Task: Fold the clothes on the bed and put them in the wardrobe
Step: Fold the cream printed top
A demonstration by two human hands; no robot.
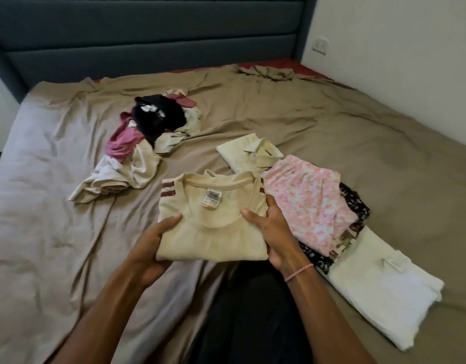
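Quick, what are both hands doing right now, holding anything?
The left hand holds the left edge of the folded cream T-shirt, thumb on top.
The right hand holds the same shirt's right edge.

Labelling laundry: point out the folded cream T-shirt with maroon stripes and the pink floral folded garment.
folded cream T-shirt with maroon stripes (pixel 213 237): head view, chest panel.
pink floral folded garment (pixel 305 200): head view, centre.
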